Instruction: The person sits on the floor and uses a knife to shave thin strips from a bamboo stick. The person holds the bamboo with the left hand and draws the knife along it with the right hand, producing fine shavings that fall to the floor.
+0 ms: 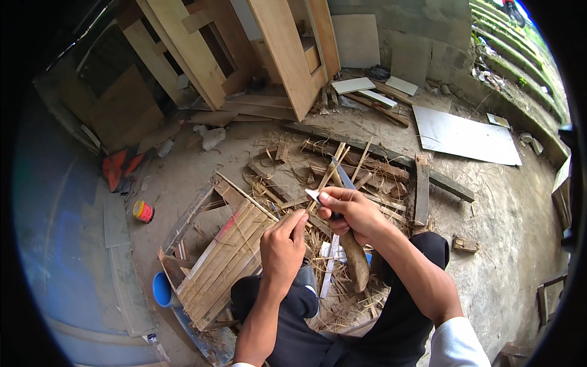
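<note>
My right hand [351,214] is closed round the dark handle of a small knife; its short, bright, pointed blade [313,194] sticks out to the left past my thumb. My left hand [284,243] is just left of it and lower, with thumb and fingers pinched on the end of a thin wooden strip [330,168]. The strip slants up and away past the blade. Below my right hand, a curved brown piece of wood [355,269] stands between my legs. A blue-grey blade [343,173] shows just beyond the hand; its other end is hidden.
A slatted wooden crate [223,263] lies at my left, beside a blue bucket [164,290]. Shavings and scrap wood [385,177] litter the ground ahead. Farther off are a red-and-yellow tub [143,211], a white board [468,136], a wooden beam [422,192] and tall wooden panels [287,61].
</note>
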A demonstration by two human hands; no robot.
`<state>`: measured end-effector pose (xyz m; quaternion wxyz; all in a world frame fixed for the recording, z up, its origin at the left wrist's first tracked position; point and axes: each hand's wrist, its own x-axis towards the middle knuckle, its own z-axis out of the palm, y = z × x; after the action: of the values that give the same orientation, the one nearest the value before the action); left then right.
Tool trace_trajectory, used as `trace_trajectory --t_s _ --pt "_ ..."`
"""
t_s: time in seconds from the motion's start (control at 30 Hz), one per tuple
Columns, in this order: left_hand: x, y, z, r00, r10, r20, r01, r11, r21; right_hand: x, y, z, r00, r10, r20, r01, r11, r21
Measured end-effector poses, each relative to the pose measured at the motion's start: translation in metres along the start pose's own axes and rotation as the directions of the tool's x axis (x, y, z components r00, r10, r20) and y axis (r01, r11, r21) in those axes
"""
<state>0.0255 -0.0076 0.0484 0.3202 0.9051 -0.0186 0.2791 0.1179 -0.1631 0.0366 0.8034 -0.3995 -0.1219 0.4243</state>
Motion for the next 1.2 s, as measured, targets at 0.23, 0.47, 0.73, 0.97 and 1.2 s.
trace_trajectory --t_s 0.23,0.47,0.73,0.97,1.2 --pt "0.0 0.003 -0.001 0.997 -0.046 0.064 0.044 0.999 0.031 0.001 -0.026 -0.01 0.986 0.143 -0.087 -0.148 0.988 -0.053" --pt "-0.006 0.005 -0.003 0.993 -0.076 0.085 0.075 0.997 0.018 0.007 -0.026 -0.046 0.981 0.011 -0.195 -0.01 1.0 0.001" --pt "-0.007 -0.006 -0.013 0.999 -0.037 -0.037 0.039 0.998 0.039 -0.026 -0.069 -0.052 0.709 -0.254 -0.658 0.211 0.967 -0.145" --pt "-0.001 -0.001 -0.004 0.999 -0.051 0.001 0.051 0.999 0.008 0.006 -0.011 -0.012 0.978 -0.015 -0.208 0.028 0.998 0.055" --pt "-0.004 0.001 -0.009 0.99 -0.126 0.06 0.131 0.987 -0.091 0.001 -0.019 -0.016 0.992 0.018 -0.127 -0.027 0.997 -0.071"
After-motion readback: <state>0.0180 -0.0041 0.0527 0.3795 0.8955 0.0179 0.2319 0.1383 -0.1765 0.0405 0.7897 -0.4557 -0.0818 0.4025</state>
